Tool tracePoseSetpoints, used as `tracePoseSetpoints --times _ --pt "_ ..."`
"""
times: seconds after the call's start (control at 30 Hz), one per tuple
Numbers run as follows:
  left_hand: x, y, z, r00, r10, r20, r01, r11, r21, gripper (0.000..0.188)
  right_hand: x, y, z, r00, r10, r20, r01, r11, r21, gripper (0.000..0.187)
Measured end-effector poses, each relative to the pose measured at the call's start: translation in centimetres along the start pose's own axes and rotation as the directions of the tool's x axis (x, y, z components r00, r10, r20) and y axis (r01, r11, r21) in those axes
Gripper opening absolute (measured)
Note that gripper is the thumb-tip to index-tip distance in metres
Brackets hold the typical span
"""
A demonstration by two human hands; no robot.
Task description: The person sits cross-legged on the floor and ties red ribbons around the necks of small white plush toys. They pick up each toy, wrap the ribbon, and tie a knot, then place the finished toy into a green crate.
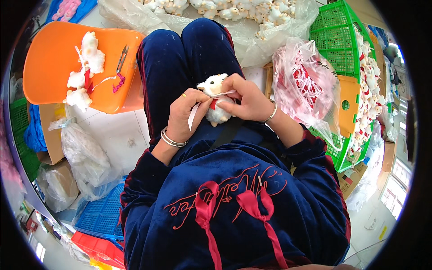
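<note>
Hands at work on a small plush lamb [220, 112], seen from above. The white toy is held over my lap, its head pointing away from my body and its feet toward me; whether it also rests on my legs cannot be told. My left hand [185, 111] is closed, thumb and fingers pinching a narrow white ribbon [193, 117], one end of which hangs below the grip. My right hand [246, 96] is likewise drawn narrow, fingertips on the same ribbon just beside the lamb's neck, so that the strip crosses the front of the toy between the two grips. Beneath it, a red neck ribbon [213, 105] shows on the chest.

To my left, an orange plastic chair [48, 60] bears further white plush toys [92, 53], grouped near its middle and front edge, with a pair of thread snips [122, 59] lying near a crumpled magenta ribbon [119, 84]. Beyond my knees, many white figures [243, 9] lie on clear plastic sheeting [258, 49]. To my right stands a clear bag [288, 96] of red and pale ribbons; next to it, a green plastic crate [334, 40] adjoins a mass of red-trimmed white toys [366, 90].
</note>
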State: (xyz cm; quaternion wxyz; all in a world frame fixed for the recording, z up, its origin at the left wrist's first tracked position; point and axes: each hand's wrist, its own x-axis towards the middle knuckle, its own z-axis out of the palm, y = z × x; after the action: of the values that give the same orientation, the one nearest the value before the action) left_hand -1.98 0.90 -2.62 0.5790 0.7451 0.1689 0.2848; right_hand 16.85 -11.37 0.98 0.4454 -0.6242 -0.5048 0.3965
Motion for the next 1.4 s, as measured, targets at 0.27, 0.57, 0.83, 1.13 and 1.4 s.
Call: tracePoseSetpoints --times 0.27,0.57,0.83,1.13,1.4 --pt "0.5 2.5 1.4 0.997 -0.051 0.05 0.06 0.98 -0.189 0.016 0.0 -1.2 1.8 0.989 -0.03 -0.147 -0.004 0.974 -0.225 0.023" --pt "0.6 2.4 -0.1 0.942 -0.176 0.286 0.275 0.894 -0.355 0.013 -1.3 -0.5 2.5 0.957 -0.037 -0.287 -0.009 0.988 -0.157 0.019" --pt "1.0 3.3 1.3 0.865 -0.468 0.183 0.502 0.815 -0.289 0.009 -1.5 -2.2 1.6 0.953 0.14 -0.27 -0.199 0.957 -0.209 0.012" --pt "1.1 3.5 1.4 0.845 -0.498 0.194 0.532 0.817 -0.224 0.008 -1.3 -2.9 -0.1 0.942 0.323 -0.095 -0.313 0.944 0.105 0.011" --pt "1.3 3.9 1.3 0.841 -0.51 0.181 0.541 0.798 -0.266 0.01 -1.0 -2.5 -0.2 0.953 0.29 -0.089 -0.288 0.957 0.035 0.016"
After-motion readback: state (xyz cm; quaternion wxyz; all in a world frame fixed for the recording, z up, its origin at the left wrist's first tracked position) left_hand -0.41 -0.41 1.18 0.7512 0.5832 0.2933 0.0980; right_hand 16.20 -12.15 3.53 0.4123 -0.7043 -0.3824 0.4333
